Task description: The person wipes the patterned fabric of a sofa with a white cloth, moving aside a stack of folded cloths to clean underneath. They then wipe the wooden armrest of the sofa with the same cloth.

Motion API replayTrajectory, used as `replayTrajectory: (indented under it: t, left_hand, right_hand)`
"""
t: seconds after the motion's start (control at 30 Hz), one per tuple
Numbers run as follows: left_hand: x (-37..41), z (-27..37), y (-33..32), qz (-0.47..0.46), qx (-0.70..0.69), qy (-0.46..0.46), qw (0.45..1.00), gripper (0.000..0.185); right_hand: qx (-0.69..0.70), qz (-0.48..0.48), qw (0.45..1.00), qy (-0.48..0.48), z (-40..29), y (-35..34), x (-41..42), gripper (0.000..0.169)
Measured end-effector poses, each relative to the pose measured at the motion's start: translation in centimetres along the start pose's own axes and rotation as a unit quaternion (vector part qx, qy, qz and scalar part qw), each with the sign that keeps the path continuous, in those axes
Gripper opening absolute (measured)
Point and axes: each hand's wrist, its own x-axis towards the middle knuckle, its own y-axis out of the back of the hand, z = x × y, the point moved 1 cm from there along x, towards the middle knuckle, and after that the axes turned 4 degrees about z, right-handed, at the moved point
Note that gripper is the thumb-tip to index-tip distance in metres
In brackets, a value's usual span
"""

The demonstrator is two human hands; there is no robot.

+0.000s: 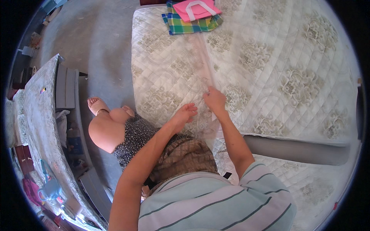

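A sheer pinkish strip of lace-patterned material (203, 63) lies lengthwise over a quilted floral mattress (260, 86). Its right edge runs under my right hand (214, 99), whose fingers are curled closed and pinch the material there. Just to the left, my left hand (185, 114) hovers with its palm turned toward the strip, fingers apart and slightly bent, holding nothing. A pink pouch with white straps (195, 10) rests on a folded blue, green and yellow checked cloth (188, 27) at the mattress's far end. The near end of the strip reaches my lap, partly behind my wrists.
To the left stands a long table with a pale patterned cover (43, 95), with open shelves (70, 127) beneath. A light-blue watering can or jug (52, 189) is on it. Concrete floor (109, 43) shows between. On the right, a gap (294, 148) separates two mattress sections.
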Motion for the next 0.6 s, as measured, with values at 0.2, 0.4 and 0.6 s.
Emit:
replayTrajectory:
  t: [0.2, 0.4, 0.6]
  left_hand:
    - [1.9, 0.4, -1.6, 0.026, -0.041, -0.041, 0.998, 0.043]
    - [3.5, 0.6, -4.5, 0.0, -0.195, 0.016, 0.981, 0.035]
    - [5.7, -0.4, -5.3, -0.041, -0.182, -0.017, 0.982, 0.027]
  right_hand:
    - [0.624, -0.106, 0.756, -0.168, 4.8, 3.5, 1.3, 0.022]
    - [0.73, -0.166, 0.63, -0.205, 3.5, 4.7, 0.3, 0.023]
    - [0.736, -0.218, 0.616, -0.176, 3.3, 3.1, 0.7, 0.025]
